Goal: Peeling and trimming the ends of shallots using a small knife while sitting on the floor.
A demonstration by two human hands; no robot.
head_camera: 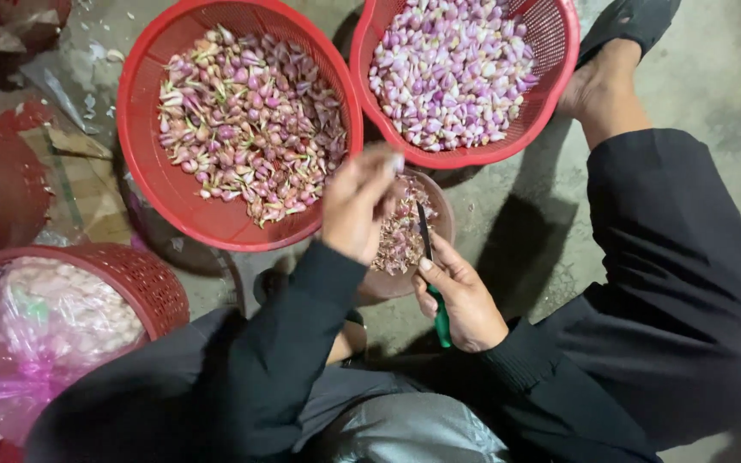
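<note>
Two red baskets sit beyond the small bowl (439, 210): the left basket (143, 163) holds untrimmed shallots, the right basket (559, 51) peeled ones. Over the bowl (filled with trimmings), the left hand (355, 206) pinches a shallot (396, 163); the right hand (465, 300) grips a knife (426, 236), blade pointing toward it.

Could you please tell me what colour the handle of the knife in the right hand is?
Green: the knife handle shows below the right hand in the head view.
</note>
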